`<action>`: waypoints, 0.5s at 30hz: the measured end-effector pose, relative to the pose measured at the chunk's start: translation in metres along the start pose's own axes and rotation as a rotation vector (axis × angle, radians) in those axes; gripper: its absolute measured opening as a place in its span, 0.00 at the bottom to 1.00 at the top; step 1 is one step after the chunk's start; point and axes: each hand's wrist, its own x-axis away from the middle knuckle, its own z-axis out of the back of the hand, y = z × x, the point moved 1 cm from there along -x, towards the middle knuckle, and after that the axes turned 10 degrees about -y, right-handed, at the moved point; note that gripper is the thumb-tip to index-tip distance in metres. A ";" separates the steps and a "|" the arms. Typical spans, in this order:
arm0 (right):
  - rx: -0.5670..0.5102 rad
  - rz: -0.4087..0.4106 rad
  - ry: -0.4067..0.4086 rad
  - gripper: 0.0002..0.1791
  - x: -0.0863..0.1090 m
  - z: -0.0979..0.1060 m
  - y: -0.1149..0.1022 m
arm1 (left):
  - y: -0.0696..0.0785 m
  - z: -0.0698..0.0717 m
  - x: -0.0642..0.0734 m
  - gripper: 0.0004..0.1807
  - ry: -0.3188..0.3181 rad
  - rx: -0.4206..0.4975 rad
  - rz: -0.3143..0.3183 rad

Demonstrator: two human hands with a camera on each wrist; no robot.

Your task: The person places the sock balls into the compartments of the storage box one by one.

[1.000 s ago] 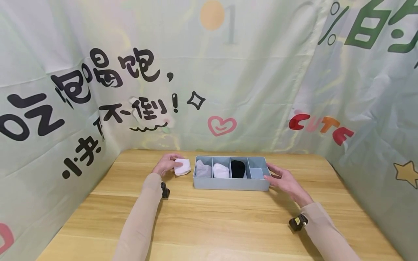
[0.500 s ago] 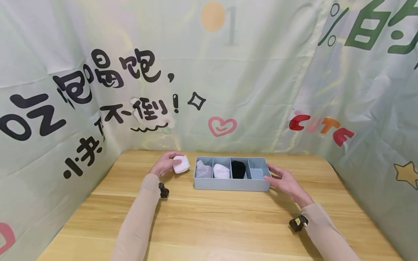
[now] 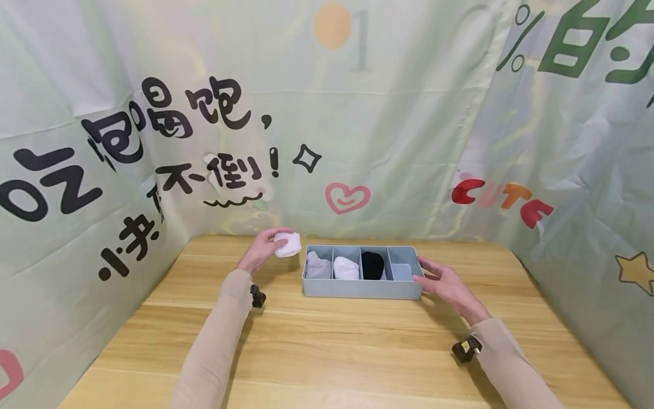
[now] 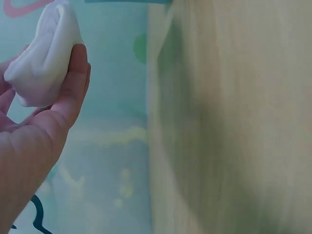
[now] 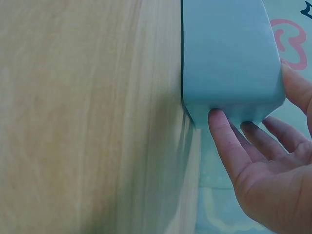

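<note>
My left hand [image 3: 262, 248] holds a folded white sock [image 3: 288, 245] between thumb and fingers, left of the box and raised over the table. In the left wrist view, the white sock [image 4: 46, 56] bulges above the fingers. A grey-blue divided storage box [image 3: 363, 289] stands on the table. A grey sock [image 3: 318, 266], a white sock [image 3: 346, 268] and a black sock [image 3: 372, 265] lie in its compartments; the rightmost compartment [image 3: 401, 271] holds none. My right hand [image 3: 447, 285] grips the box's right end, thumb at the rim and fingers against the end wall [image 5: 234, 73].
The wooden table [image 3: 327, 346] extends in front of the box and to both sides. A printed cloth [image 3: 398, 142] hangs behind and along both sides of the table. Each wrist carries a small black camera [image 3: 466, 349].
My left hand has lifted the white sock off the table and moved it back and slightly up. My right hand and the box have stayed in place.
</note>
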 end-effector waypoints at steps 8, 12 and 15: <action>0.002 -0.009 0.004 0.42 0.001 -0.001 -0.002 | 0.012 -0.011 -0.002 0.30 -0.011 -0.012 0.011; -0.004 -0.009 0.002 0.42 0.001 -0.001 -0.001 | 0.014 -0.016 -0.003 0.31 -0.009 -0.007 -0.013; -0.007 -0.008 0.001 0.43 0.000 -0.001 -0.001 | 0.014 -0.019 -0.004 0.32 -0.016 -0.008 -0.045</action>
